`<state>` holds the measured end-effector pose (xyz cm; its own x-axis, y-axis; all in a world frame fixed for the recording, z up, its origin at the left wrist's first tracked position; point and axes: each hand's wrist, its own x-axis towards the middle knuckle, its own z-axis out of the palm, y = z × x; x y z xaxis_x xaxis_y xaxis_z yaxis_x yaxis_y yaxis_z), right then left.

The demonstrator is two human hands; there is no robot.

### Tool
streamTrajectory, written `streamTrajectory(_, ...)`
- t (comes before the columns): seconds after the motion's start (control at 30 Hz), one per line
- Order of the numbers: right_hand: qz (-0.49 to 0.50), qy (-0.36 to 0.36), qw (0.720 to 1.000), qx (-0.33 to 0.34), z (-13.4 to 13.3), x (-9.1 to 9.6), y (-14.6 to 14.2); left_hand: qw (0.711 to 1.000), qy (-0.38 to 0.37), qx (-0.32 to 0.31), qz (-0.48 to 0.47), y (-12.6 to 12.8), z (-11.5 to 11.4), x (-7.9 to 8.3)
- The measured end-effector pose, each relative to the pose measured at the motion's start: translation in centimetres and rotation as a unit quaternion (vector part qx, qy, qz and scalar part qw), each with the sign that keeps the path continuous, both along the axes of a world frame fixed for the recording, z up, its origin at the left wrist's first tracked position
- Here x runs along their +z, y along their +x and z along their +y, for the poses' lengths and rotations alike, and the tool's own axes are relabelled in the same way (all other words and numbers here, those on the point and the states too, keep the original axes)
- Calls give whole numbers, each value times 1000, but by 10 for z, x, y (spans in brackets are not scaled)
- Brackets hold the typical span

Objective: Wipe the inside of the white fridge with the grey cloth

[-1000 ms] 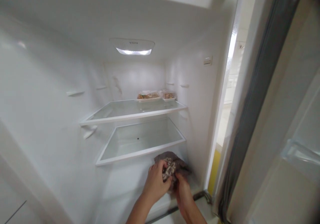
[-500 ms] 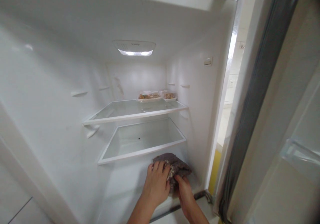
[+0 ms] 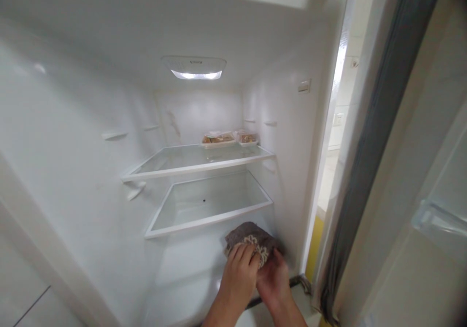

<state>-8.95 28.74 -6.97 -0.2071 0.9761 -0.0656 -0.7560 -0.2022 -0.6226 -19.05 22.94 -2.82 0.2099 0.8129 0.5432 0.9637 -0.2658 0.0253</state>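
Observation:
A folded dark grey-brown cloth (image 3: pixel 246 232) with a pale looped pattern is held between both hands, low inside an open fridge. My left hand (image 3: pixel 241 271) grips its near left side from above, fingers curled over the fabric. On the right, my right hand (image 3: pixel 273 273) supports the cloth from below, its thumb pressed on the near edge; most of its fingers are hidden beneath. Just behind the cloth is the lower glass shelf (image 3: pixel 209 218) with its white rim.
Two wrapped food trays, a larger one (image 3: pixel 218 140) and a smaller one (image 3: pixel 247 138), sit at the back of the upper glass shelf (image 3: pixel 197 166). A lamp (image 3: pixel 196 69) glows on the ceiling. The open door (image 3: pixel 404 210) with its grey seal stands at right.
Both hands and the cloth have shifted slightly right. The cloth has been turned, showing more of its pale pattern, and my right hand has rotated palm upward.

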Motion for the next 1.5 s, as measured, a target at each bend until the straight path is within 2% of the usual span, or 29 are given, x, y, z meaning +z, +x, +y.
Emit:
streamTrajectory(0.1, 59, -69, 991, 100, -3, 3, 3, 1000, -15, 9, -15, 2, -11, -9)
streamTrajectory(0.17, 44, -114, 984, 132, -3, -1, -1, 999, -36, 22, -24, -1, -17, -12)
streamTrajectory(0.23, 14, -145, 983, 113, 0, -8, -8, 997, -52, 50, -38, -6, -22, -14)
streamTrajectory(0.33, 12, -163, 985, 59, 7, -14, -15, 987, -69, 129, -66, -24, -26, -16)
streamTrajectory(0.43, 63, -172, 983, 20, 10, -6, -21, 976, -82, 183, -83, -52, -32, -21)
streamTrajectory(0.57, 120, -210, 969, 57, 15, 22, -31, 981, -27, 179, -74, -92, -45, -38)
streamTrajectory(0.63, 170, -212, 962, 14, 24, 37, -30, 984, 16, 165, -64, -108, -51, -48)
streamTrajectory(0.73, 231, -204, 946, -98, 41, 49, -16, 986, 60, 147, -53, -120, -57, -59)
streamTrajectory(0.8, 237, -162, 949, -130, 48, 47, -4, 985, 77, 147, -48, -121, -58, -62)
streamTrajectory(0.9, 180, -5, 976, -118, 52, 30, 3, 984, 81, 150, -40, -117, -58, -62)
streamTrajectory(0.97, 10, 102, 985, -141, 54, 18, 1, 985, 72, 152, -38, -114, -58, -61)
streamTrajectory(1.0, -92, 137, 973, -160, 55, 14, 0, 985, 68, 153, -39, -113, -59, -60)
streamTrajectory(1.03, -195, 164, 950, -179, 56, 11, 0, 985, 64, 155, -41, -112, -59, -59)
streamTrajectory(1.07, -297, 192, 916, -190, 57, 10, 0, 985, 61, 156, -43, -112, -60, -59)
streamTrajectory(1.1, -397, 223, 869, -192, 57, 11, 1, 985, 59, 157, -45, -111, -60, -59)
streamTrajectory(1.13, -495, 257, 809, -186, 57, 13, 2, 985, 58, 158, -47, -111, -61, -59)
streamTrajectory(1.17, -595, 293, 727, -175, 55, 17, 2, 985, 58, 157, -48, -112, -61, -59)
streamTrajectory(1.23, -759, 349, 531, -141, 51, 26, 2, 985, 56, 157, -50, -112, -61, -59)
streamTrajectory(1.27, -797, 362, 467, -126, 50, 31, 2, 985, 53, 158, -53, -112, -61, -59)
streamTrajectory(1.3, -816, 370, 428, -118, 50, 36, 1, 985, 48, 159, -55, -111, -61, -59)
streamTrajectory(1.33, -822, 377, 411, -114, 52, 40, 1, 984, 42, 160, -59, -111, -61, -59)
streamTrajectory(1.37, -821, 384, 408, -113, 54, 42, 0, 984, 37, 162, -62, -110, -62, -58)
streamTrajectory(1.5, -797, 409, 427, -122, 68, 41, 2, 982, 16, 172, -70, -107, -65, -54)
